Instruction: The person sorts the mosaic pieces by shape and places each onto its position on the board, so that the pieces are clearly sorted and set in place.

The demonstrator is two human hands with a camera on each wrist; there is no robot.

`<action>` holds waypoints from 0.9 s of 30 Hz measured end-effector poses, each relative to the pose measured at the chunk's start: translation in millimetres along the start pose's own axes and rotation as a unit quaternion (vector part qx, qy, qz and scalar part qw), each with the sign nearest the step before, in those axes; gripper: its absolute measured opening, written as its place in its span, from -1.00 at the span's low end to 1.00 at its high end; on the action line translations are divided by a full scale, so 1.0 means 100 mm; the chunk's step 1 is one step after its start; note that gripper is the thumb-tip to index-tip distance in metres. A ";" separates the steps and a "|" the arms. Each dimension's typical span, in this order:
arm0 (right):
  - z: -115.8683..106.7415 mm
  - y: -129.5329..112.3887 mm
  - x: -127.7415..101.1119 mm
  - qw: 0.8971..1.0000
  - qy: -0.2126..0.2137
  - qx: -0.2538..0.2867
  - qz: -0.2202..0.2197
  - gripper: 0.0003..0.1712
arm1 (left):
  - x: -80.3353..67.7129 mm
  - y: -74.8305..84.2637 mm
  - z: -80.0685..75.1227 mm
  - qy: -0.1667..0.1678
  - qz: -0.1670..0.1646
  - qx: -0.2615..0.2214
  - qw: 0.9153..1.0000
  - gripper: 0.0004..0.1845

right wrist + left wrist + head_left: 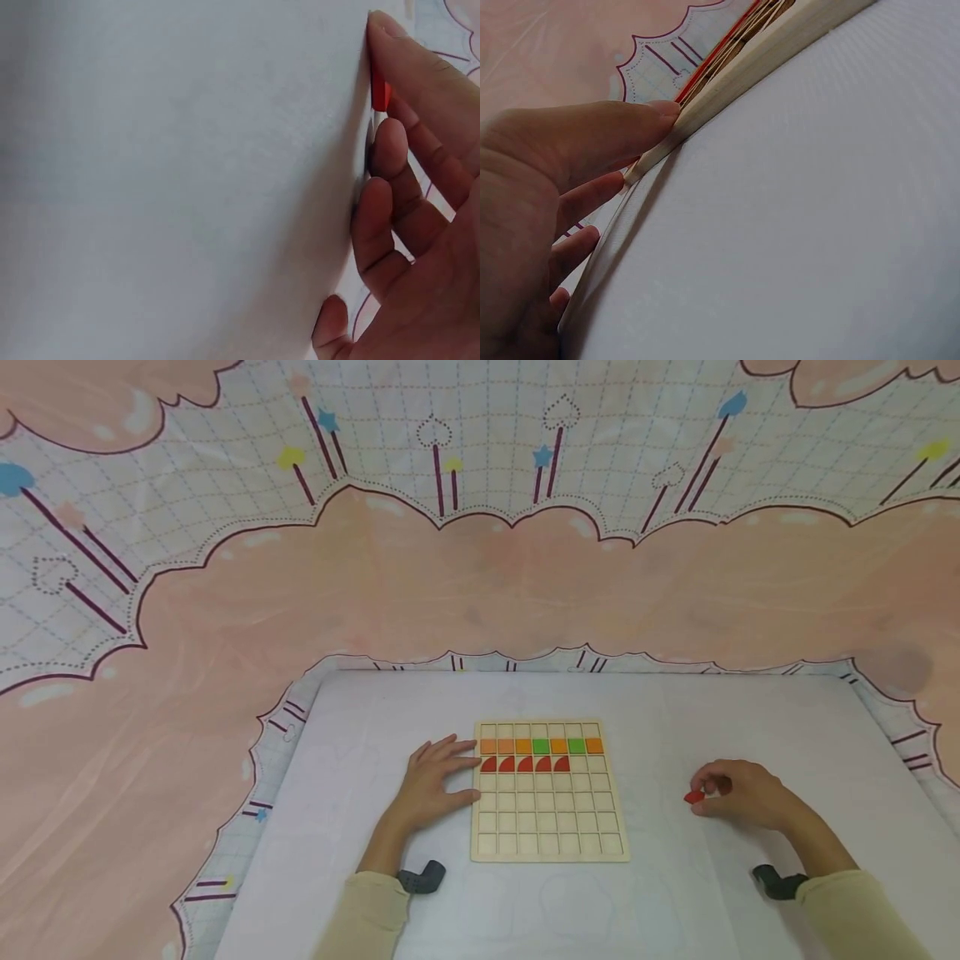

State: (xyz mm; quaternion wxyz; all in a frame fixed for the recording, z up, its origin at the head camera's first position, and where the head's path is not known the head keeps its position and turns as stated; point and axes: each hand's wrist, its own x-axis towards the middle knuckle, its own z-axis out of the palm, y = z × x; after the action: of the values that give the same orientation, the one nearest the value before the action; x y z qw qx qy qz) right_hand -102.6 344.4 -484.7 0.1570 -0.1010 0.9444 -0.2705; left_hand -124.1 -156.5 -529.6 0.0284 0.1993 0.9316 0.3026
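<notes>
A white table (675,718) is standing against a pink and checked patterned backdrop, its top taking up the lower middle of the head view. A wooden grid board (550,827) is lying flat near the middle of the table, slightly towards its near edge, carrying a row of orange and green squares and a row of red quarter-round pieces near its far edge.

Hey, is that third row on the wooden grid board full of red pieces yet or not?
Not full. The wooden grid board shows five red quarter-circle pieces there; its last two cells sit empty.
</notes>
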 end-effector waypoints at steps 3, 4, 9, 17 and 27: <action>0.00 -0.03 0.00 1.000 0.015 -0.011 -0.008 -0.68 | 0.00 0.00 0.00 0.000 -0.001 0.001 1.000 -0.42; 0.00 -0.04 0.01 1.000 0.020 -0.013 -0.010 -0.69 | 0.00 0.00 0.00 0.001 -0.002 0.002 1.000 -0.42; 0.00 -0.13 0.05 0.999 0.027 -0.015 -0.019 -0.72 | 0.01 0.00 0.00 0.004 0.001 0.000 1.000 -0.42; 0.05 -0.31 0.18 0.999 0.036 0.025 -0.031 -0.76 | 0.02 0.00 0.00 0.003 0.007 -0.004 1.000 -0.42; 0.21 -0.63 0.47 0.996 0.047 0.049 -0.058 -0.73 | 0.01 0.01 -0.01 -0.002 -0.003 0.000 1.000 -0.43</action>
State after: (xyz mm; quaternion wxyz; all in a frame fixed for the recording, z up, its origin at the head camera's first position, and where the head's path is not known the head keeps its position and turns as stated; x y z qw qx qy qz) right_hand -132.1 268.9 -479.2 0.1010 -0.1352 0.9289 -0.3296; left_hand -124.5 -155.4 -528.3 0.0312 0.1967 0.9322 0.3021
